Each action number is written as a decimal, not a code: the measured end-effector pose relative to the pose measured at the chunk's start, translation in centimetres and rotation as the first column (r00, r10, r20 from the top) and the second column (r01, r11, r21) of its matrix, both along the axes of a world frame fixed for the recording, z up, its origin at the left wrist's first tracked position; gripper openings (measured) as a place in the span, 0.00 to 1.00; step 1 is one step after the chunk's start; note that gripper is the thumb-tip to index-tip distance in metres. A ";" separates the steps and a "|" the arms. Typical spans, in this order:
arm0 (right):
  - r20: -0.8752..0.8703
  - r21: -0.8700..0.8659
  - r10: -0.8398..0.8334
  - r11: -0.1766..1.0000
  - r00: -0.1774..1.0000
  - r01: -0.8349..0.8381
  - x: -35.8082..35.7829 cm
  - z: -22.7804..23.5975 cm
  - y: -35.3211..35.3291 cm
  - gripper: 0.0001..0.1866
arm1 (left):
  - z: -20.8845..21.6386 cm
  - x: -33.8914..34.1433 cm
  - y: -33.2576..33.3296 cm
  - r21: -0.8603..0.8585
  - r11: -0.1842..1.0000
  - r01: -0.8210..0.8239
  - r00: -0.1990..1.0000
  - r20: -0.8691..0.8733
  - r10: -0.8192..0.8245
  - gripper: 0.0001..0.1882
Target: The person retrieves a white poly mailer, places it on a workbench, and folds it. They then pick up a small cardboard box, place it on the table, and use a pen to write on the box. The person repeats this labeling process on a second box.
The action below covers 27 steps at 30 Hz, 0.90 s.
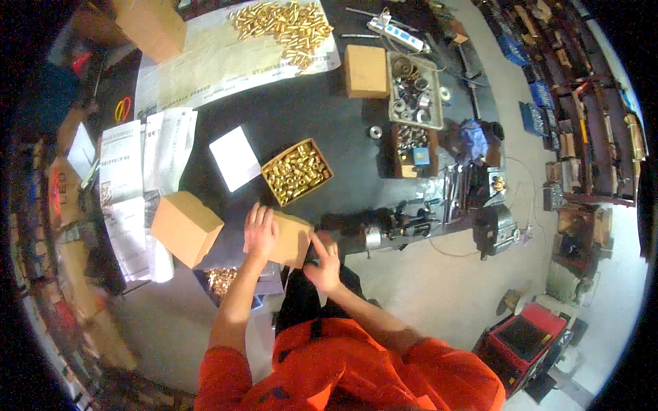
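Two hands meet a small cardboard box (291, 238) at the dark surface's (301, 103) near edge: left hand (261, 231) flat on its top, right hand (325, 262) open-fingered, touching its right side.

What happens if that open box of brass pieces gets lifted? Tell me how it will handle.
The open cardboard box is filled nearly to the rim with small brass pieces, so it is probably heavy for its size. With thin cardboard walls, the bottom may sag when lifted. It has no lid, so tilting it would likely spill the loose pieces, which look rounded and apt to roll.
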State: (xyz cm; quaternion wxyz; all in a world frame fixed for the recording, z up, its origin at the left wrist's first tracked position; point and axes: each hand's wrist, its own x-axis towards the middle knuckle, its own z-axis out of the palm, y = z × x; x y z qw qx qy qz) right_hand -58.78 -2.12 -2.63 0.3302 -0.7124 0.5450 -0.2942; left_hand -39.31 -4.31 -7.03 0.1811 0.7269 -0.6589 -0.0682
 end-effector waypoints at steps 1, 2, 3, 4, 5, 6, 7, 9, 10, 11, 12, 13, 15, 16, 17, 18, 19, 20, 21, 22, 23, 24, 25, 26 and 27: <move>0.057 0.122 0.047 0.991 0.997 -0.053 -1.9 1.2 1.2 0.35 | 0.3 -0.2 0.2 0.019 1.000 -0.004 1.000 0.010 0.004 0.14; 0.124 0.238 0.082 0.965 0.989 -0.110 -3.9 2.1 2.5 0.34 | 0.5 -0.2 0.0 0.037 0.999 -0.005 1.000 0.024 0.004 0.15; 0.187 0.266 0.216 0.928 0.958 -0.261 -6.5 2.5 3.6 0.31 | 0.6 -0.2 0.2 0.057 0.998 -0.009 1.000 0.020 0.008 0.16; 0.253 0.287 0.334 0.870 0.908 -0.400 -8.8 2.7 4.1 0.29 | 0.6 -0.2 0.1 0.064 0.998 -0.012 1.000 0.013 0.011 0.16; 0.213 0.350 0.402 0.820 0.891 -0.453 -10.3 4.8 3.5 0.27 | 0.6 -0.2 0.0 0.071 0.997 -0.012 1.000 0.004 0.012 0.16; 0.175 0.416 0.464 0.765 0.868 -0.492 -11.2 7.6 2.9 0.26 | 0.7 -0.3 -0.3 0.078 0.997 -0.008 1.000 -0.007 0.008 0.16; 0.176 0.388 0.485 0.765 0.856 -0.514 -11.7 9.5 1.9 0.25 | 0.8 -0.4 -0.5 0.074 0.997 -0.010 1.000 -0.010 0.011 0.16; 0.184 0.327 0.524 0.765 0.832 -0.554 -12.3 12.6 -1.2 0.23 | 1.1 -0.6 -0.4 0.067 0.998 -0.010 1.000 -0.008 0.011 0.17; 0.148 0.339 0.509 0.779 0.848 -0.527 -12.5 14.1 -2.8 0.24 | 1.1 -0.6 -0.3 0.067 0.998 -0.004 1.000 -0.016 0.005 0.17; 0.120 0.343 0.497 0.791 0.859 -0.506 -12.6 15.3 -4.8 0.24 | 1.1 -0.6 -0.4 0.065 0.998 -0.003 1.000 -0.013 0.004 0.17; 0.088 0.352 0.486 0.801 0.869 -0.484 -12.4 16.5 -6.9 0.24 | 0.8 -0.4 -0.6 0.066 0.998 -0.004 1.000 -0.017 0.005 0.17; 0.081 0.319 0.486 0.815 0.870 -0.485 -12.2 17.6 -8.8 0.25 | 0.3 -0.2 -0.6 0.071 0.997 -0.001 1.000 -0.016 0.002 0.17; 0.085 0.186 0.504 0.839 0.860 -0.511 -12.0 18.6 -12.3 0.25 | 0.0 0.1 -0.4 0.028 1.000 0.001 1.000 -0.021 -0.001 0.17; 0.060 0.192 0.522 0.830 0.851 -0.523 -11.7 19.5 -14.4 0.24 | -0.2 0.0 -0.1 0.019 1.000 0.003 1.000 -0.024 -0.002 0.17; 0.022 0.129 0.552 0.825 0.834 -0.550 -11.3 19.5 -16.6 0.23 | -0.8 0.0 0.1 0.017 1.000 -0.025 0.999 0.020 0.024 0.19; -0.017 0.062 0.586 0.809 0.810 -0.584 -10.9 19.1 -19.3 0.23 | -0.7 -0.1 0.1 0.041 0.999 -0.027 1.000 0.010 0.027 0.18; -0.059 0.005 0.597 0.802 0.800 -0.598 -10.5 18.3 -22.3 0.22 | -0.2 0.1 -0.4 0.059 0.998 -0.019 1.000 0.002 0.018 0.18; -0.094 -0.044 0.607 0.789 0.789 -0.613 -10.1 17.3 -25.3 0.22 | 0.2 0.1 -0.2 0.087 0.996 -0.012 1.000 -0.005 0.013 0.18; -0.036 0.019 0.560 0.828 0.827 -0.560 -9.0 16.2 -28.6 0.22 | -0.3 0.2 0.1 0.059 0.998 -0.017 1.000 0.008 0.016 0.17; 0.013 0.086 0.505 0.860 0.863 -0.504 -7.8 15.1 -32.1 0.21 | -0.2 0.0 0.2 0.040 0.999 -0.018 1.000 0.009 0.018 0.17; -0.060 -0.007 0.469 0.883 0.881 -0.470 -7.1 11.7 -36.2 0.21 | 0.1 0.1 -0.1 0.034 0.999 -0.008 1.000 -0.009 0.008 0.17; -0.183 -0.216 0.459 0.844 0.869 -0.491 -6.2 9.6 -40.0 0.21 | 0.2 0.1 -0.2 0.013 1.000 -0.004 1.000 -0.005 0.004 0.17; -0.174 -0.196 0.410 0.877 0.895 -0.439 -5.5 7.3 -43.4 0.21 | -0.5 0.1 0.1 0.024 0.999 -0.023 0.999 0.037 0.022 0.16; -0.223 -0.182 0.347 0.903 0.911 -0.389 -4.8 5.6 -46.5 0.20 | 0.1 -0.1 -0.1 0.043 0.999 -0.029 0.999 0.022 0.029 0.16; -0.299 -0.326 0.281 0.868 0.912 -0.375 -4.4 3.3 -49.5 0.21 | 1.4 -0.2 -0.7 0.061 0.998 -0.029 1.000 0.006 0.028 0.16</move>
